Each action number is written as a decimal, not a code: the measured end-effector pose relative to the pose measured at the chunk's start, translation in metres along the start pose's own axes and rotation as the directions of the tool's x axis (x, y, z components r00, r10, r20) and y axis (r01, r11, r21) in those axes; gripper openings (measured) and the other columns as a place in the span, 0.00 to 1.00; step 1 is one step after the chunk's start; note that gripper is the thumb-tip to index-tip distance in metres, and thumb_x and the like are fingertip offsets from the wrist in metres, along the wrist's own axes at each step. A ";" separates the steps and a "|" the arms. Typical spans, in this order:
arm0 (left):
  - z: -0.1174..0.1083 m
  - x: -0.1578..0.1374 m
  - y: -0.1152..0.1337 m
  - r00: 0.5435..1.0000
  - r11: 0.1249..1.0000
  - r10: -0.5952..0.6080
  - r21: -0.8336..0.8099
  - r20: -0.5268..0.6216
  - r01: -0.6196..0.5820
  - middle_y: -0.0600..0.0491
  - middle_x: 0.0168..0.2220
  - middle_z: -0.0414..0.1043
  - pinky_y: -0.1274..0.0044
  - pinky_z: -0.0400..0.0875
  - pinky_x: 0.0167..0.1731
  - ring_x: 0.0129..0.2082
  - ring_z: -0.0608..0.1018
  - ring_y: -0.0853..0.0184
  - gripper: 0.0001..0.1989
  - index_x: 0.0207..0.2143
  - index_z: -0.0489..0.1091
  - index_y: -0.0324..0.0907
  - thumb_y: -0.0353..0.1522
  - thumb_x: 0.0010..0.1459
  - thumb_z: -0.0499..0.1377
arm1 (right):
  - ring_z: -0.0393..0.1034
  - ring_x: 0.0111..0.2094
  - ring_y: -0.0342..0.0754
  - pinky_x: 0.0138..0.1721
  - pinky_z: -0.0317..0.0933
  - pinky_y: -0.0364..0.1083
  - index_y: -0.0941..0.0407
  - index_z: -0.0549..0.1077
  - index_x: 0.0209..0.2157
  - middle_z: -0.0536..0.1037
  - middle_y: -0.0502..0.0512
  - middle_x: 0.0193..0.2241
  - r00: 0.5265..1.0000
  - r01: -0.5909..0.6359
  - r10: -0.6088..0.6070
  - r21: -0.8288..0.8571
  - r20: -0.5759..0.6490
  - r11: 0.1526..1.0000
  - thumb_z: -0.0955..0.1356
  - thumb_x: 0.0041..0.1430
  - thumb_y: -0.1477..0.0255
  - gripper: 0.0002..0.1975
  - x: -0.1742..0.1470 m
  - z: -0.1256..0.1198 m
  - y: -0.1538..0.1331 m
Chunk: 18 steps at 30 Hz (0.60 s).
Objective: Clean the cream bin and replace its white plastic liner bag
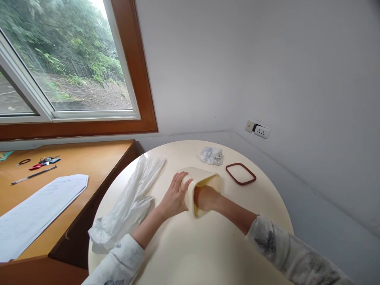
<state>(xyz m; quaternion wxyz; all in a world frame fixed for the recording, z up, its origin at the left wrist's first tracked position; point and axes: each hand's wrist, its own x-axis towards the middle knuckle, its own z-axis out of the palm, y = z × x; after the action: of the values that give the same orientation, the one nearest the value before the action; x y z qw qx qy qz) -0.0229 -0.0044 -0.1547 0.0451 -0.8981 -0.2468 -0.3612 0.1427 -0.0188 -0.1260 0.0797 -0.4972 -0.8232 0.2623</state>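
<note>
A cream plastic wastebasket (190, 174) lies tipped on the round table, its mouth turned towards me. My left hand (177, 194) grips it from the left, fingers spread over the outer wall and thumb near the rim. Inside the mouth is my right hand (204, 198); its fingers are mostly hidden by the wall, so I cannot see what they touch. Left of the wastebasket, a long white plastic bag (127, 204) lies loosely spread. A brown rounded-square ring (241, 174) rests flat to the right. Behind the wastebasket sits a crumpled whitish plastic bag (210, 155).
The round cream table (192, 253) stands against the wall below a socket (262, 132). To the left is a wooden desk (109, 152) with papers (44, 209), a dark pen-like stick (34, 175) and keys (46, 161). A window (71, 59) is above the desk.
</note>
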 end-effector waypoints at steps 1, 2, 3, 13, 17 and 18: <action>-0.001 0.001 0.000 1.000 1.000 -0.017 -0.015 0.002 0.017 0.36 0.57 0.47 0.51 0.51 0.53 0.58 0.53 0.47 0.45 0.60 0.39 0.44 0.31 0.44 0.62 | 0.70 0.39 0.55 0.40 0.61 0.51 0.59 0.72 0.40 0.75 0.61 0.38 1.000 -0.010 0.011 -0.042 0.012 0.999 0.64 0.52 0.79 0.13 -0.006 -0.002 0.002; -0.003 0.002 -0.001 0.999 0.999 -0.033 -0.034 0.004 0.033 0.36 0.57 0.47 0.52 0.52 0.53 0.58 0.53 0.47 0.46 0.60 0.39 0.44 0.31 0.44 0.63 | 0.70 0.38 0.55 0.39 0.61 0.51 0.59 0.71 0.41 0.75 0.61 0.38 1.000 -0.015 0.017 -0.078 0.025 0.997 0.63 0.52 0.79 0.14 -0.014 -0.004 0.003; -0.004 0.003 -0.001 0.999 0.997 -0.051 -0.056 0.007 0.051 0.36 0.57 0.47 0.52 0.53 0.53 0.59 0.53 0.47 0.46 0.60 0.38 0.44 0.31 0.44 0.63 | 0.70 0.38 0.55 0.39 0.61 0.50 0.58 0.70 0.44 0.75 0.60 0.40 0.999 -0.009 0.012 -0.105 0.031 0.994 0.62 0.53 0.79 0.16 -0.024 -0.006 0.003; -0.023 0.021 -0.006 0.972 0.915 -0.202 -0.331 0.121 0.231 0.42 0.57 0.50 0.60 0.60 0.52 0.57 0.56 0.51 0.52 0.60 0.41 0.46 0.41 0.37 0.68 | 0.64 0.47 0.49 0.53 0.52 0.49 0.57 0.63 0.52 0.72 0.56 0.46 0.922 0.223 -0.270 -0.188 -0.279 0.956 0.59 0.55 0.78 0.22 -0.080 -0.007 -0.001; -0.028 0.021 -0.007 0.945 0.880 -0.276 -0.348 0.176 0.322 0.43 0.60 0.46 0.60 0.58 0.54 0.59 0.55 0.51 0.53 0.61 0.38 0.47 0.38 0.38 0.67 | 0.68 0.39 0.48 0.43 0.59 0.47 0.58 0.65 0.49 0.75 0.56 0.38 0.898 0.197 -0.268 -0.225 -0.349 0.954 0.58 0.57 0.79 0.18 -0.065 0.005 0.006; -0.026 0.017 -0.006 0.932 0.872 -0.317 -0.332 0.176 0.360 0.43 0.61 0.46 0.59 0.56 0.55 0.59 0.54 0.52 0.52 0.61 0.37 0.48 0.37 0.40 0.67 | 0.68 0.37 0.48 0.41 0.60 0.46 0.57 0.65 0.49 0.76 0.56 0.38 0.899 0.182 -0.251 -0.216 -0.359 0.959 0.58 0.57 0.79 0.18 -0.061 0.007 0.006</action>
<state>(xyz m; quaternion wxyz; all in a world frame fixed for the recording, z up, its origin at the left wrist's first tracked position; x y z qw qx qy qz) -0.0312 0.0015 -0.1246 -0.1979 -0.8533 -0.3324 -0.3495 0.1752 -0.0716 -0.1270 0.2229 -0.4489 -0.8621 0.0752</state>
